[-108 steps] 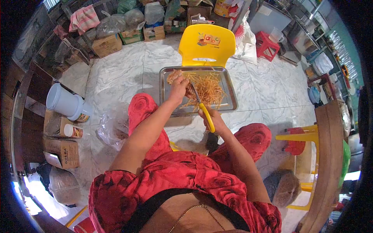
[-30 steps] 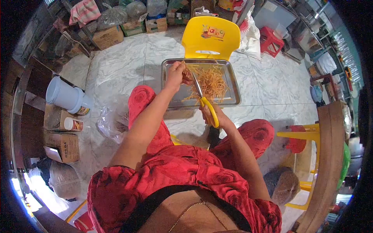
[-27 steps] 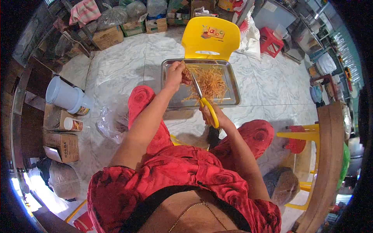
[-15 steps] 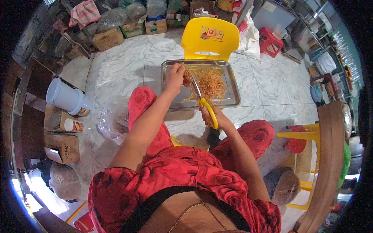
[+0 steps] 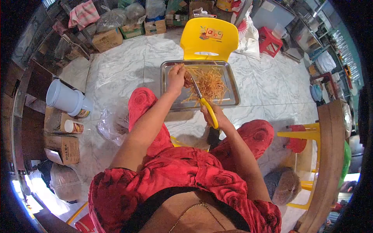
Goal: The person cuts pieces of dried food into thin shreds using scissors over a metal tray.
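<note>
Currently, through the head camera, I see two bare hands working over a metal tray (image 5: 230, 98) just above the centre of the frame. The left hand (image 5: 177, 80) has its grip closed on a brown piece (image 5: 188, 80), held over the tray's left part; its fingers hide much of it. The right hand (image 5: 219, 116), just below the tray, has its grip wrapped around the yellow handle of the scissors (image 5: 202, 98). Their blades point up and left, with the tip at the brown piece; I can't tell how far apart the blades stand. A loose heap of thin tan strips (image 5: 211, 84) lies on the tray, just right of the blades.

Beyond the tray, at top centre, I have a yellow chair (image 5: 210, 37). A pale bucket (image 5: 62, 97) lies tipped at the left side, a clear plastic bag (image 5: 112, 125) sits on the floor (image 5: 112, 77) near the knee, and a red stool (image 5: 269, 42) stands at upper right.
</note>
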### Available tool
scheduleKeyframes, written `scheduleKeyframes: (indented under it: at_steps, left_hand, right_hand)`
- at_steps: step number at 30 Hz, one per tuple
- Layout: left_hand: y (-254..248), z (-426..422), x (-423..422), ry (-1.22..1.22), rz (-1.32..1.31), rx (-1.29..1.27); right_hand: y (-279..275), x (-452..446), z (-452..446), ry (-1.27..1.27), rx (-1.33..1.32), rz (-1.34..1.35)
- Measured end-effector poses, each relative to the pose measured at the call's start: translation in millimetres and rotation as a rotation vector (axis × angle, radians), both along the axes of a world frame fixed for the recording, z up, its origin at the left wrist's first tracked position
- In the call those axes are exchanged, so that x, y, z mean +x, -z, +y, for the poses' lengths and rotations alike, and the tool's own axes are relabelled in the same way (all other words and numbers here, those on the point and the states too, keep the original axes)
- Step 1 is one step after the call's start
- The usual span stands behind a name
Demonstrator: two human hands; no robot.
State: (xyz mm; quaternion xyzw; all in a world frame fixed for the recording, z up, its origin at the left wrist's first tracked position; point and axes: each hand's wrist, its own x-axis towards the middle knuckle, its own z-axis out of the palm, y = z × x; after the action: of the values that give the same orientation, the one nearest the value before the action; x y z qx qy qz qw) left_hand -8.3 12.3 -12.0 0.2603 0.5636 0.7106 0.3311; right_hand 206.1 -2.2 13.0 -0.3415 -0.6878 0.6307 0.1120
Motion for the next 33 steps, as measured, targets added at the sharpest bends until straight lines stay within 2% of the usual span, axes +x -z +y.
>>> scheduleKeyframes:
  at_steps: [6,8,12,14,17,21,29,33]
  left_hand:
    - [-6,-4,2,-0.022,0.074,-0.043]
    - [-4,-5,1,0.041,-0.082,-0.018]
    - [-7,-6,0,0.036,-0.138,0.007]
    - [-5,-7,-3,0.154,-0.17,-0.016]
    - [-11,-9,-3,0.158,-0.105,-0.103]
    - [-4,-7,-5,0.155,-0.122,-0.101]
    - [-12,-11,9,0.211,-0.073,-0.093]
    - [-14,-11,13,0.182,-0.092,-0.087]
  right_hand:
    - [2,0,2,0.033,-0.029,0.008]
    - [7,1,4,0.019,-0.061,0.02]
    - [-4,1,1,0.059,-0.008,-0.003]
    - [-6,2,2,0.059,-0.007,-0.028]
    - [-11,3,3,0.045,0.012,-0.087]
    - [0,1,1,0.012,0.048,-0.032]
    - [4,-1,2,0.032,-0.095,0.043]
    - [-1,-3,1,0.072,-0.1,-0.02]
